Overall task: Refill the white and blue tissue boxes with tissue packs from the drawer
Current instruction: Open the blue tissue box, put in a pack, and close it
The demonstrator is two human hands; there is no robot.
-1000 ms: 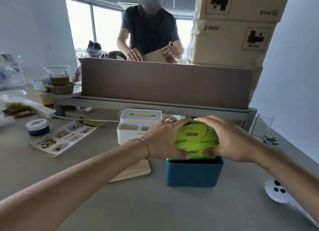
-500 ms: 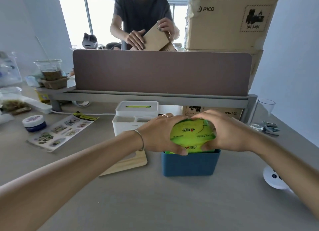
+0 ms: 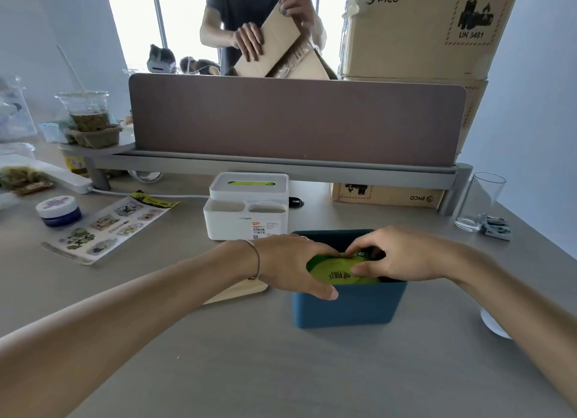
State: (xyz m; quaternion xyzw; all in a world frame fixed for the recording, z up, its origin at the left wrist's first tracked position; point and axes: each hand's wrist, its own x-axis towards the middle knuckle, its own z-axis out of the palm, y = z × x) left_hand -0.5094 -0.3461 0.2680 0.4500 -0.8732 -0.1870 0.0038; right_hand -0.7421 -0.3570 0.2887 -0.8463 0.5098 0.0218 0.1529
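The blue tissue box (image 3: 349,305) stands open-topped on the desk in front of me. A green tissue pack (image 3: 335,272) sits mostly inside it, bent and partly above the rim. My left hand (image 3: 293,266) grips the pack's left end, thumb over the box's front wall. My right hand (image 3: 396,257) presses on the pack's right end inside the box. Behind stands the white tissue box (image 3: 249,205), lid on, green showing through its slot. A wooden lid (image 3: 237,292) lies flat under my left wrist.
A sticker sheet (image 3: 109,227) and a blue-and-white jar (image 3: 57,211) lie at left. A drinking glass (image 3: 479,200) stands at right, a white round object (image 3: 495,324) near my right forearm. A brown desk divider (image 3: 296,121) and stacked cardboard boxes (image 3: 418,27) rise behind; a person handles cardboard beyond.
Both hands have pushed the green pack down from above the rim into the blue box. My view has tilted down and closer.
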